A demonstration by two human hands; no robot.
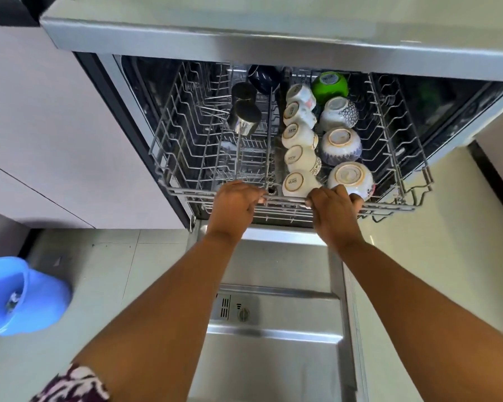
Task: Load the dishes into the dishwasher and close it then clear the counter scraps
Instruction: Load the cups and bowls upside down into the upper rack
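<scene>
The dishwasher stands open with its steel door folded down below me. Its upper wire rack is drawn out. My left hand and my right hand each grip the rack's front rail, fingers curled over the wire. In the rack, a row of white cups lies upside down beside several patterned bowls and a green bowl. Two steel tumblers and a dark blue bowl sit further back.
The steel counter edge overhangs the dishwasher. Pale cabinet fronts run along the left. A blue plastic bucket stands on the tiled floor at the left. The detergent dispenser shows on the door's inner face.
</scene>
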